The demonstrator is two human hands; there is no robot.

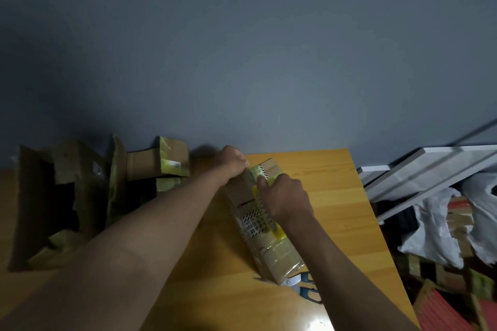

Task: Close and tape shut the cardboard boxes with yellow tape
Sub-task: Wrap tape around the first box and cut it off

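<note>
Dim room, plain grey-blue wall [269, 48] filling most of the view, and a light wooden table [336, 196] running along the bottom. Sitting on that table, roughly middle-right, is the cardboard box [274, 255] being worked on: long and narrow, brown, lying at an angle with its far end pointing toward the wall. Its top has a white label with black print and black-and-white hazard striping, and the near end looks wrapped in shiny clear film or tape, pretty creased.

Left hand [232, 161] is at the far end of the box, fingers curled and pinching the loose end of the yellow tape [256, 170] down there. Right hand [285, 196] is wrapped around a yellow tape dispenser [269, 212] with a toothed edge, resting on top of the box mid-length. Both grips are closed tight on what they hold.

Scissors [304, 286] with dark handles lie on the table touching the near end of the box. Over on the left are several opened, beat-up cardboard boxes [67, 196] with greenish-yellow tape scraps on the flaps. Off the table's right edge: white boards [430, 169], a white plastic bag [435, 226] and more cardboard clutter.
</note>
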